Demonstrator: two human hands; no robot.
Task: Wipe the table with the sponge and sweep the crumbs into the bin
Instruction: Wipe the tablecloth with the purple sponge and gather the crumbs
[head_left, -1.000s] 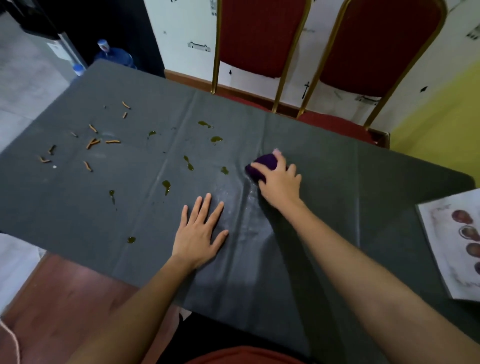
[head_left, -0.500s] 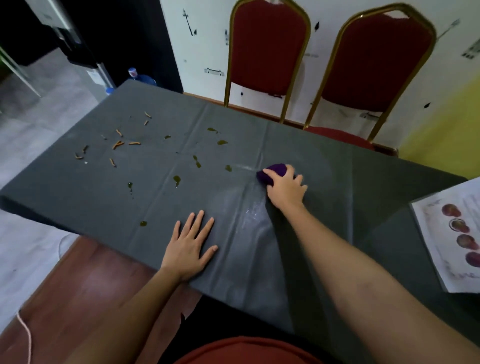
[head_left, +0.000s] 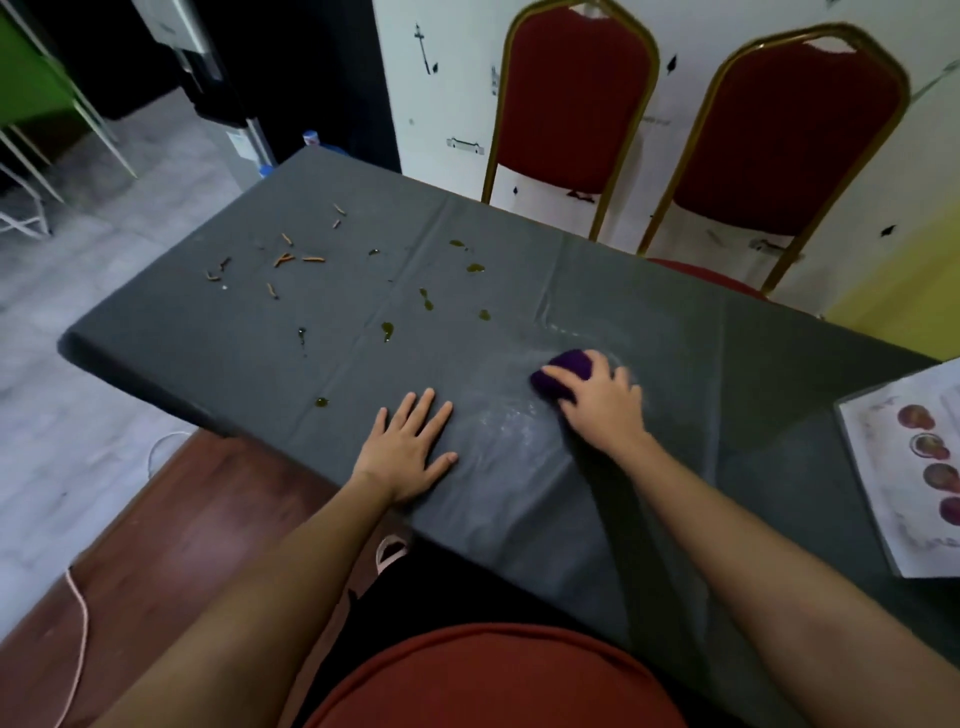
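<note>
My right hand (head_left: 602, 402) presses a purple sponge (head_left: 563, 371) onto the dark grey tablecloth (head_left: 260, 332), fingers curled over it. A wet smear (head_left: 519, 415) shines around and in front of the sponge. My left hand (head_left: 410, 449) lies flat on the cloth near the front edge, fingers spread, holding nothing. Several yellow-green spills (head_left: 426, 299) dot the cloth to the left of the sponge. Orange-brown crumbs (head_left: 291, 257) are scattered at the table's far left. No bin is in view.
Two red chairs with gold frames (head_left: 576, 104) stand behind the table against a white wall. A printed paper sheet (head_left: 904, 467) lies at the table's right edge. A water bottle (head_left: 311, 139) and grey floor are beyond the left end.
My right hand has drawn the sponge back toward me and slightly right, leaving a wider wet streak. The camera has tilted up and back. My left hand stays flat in place.
</note>
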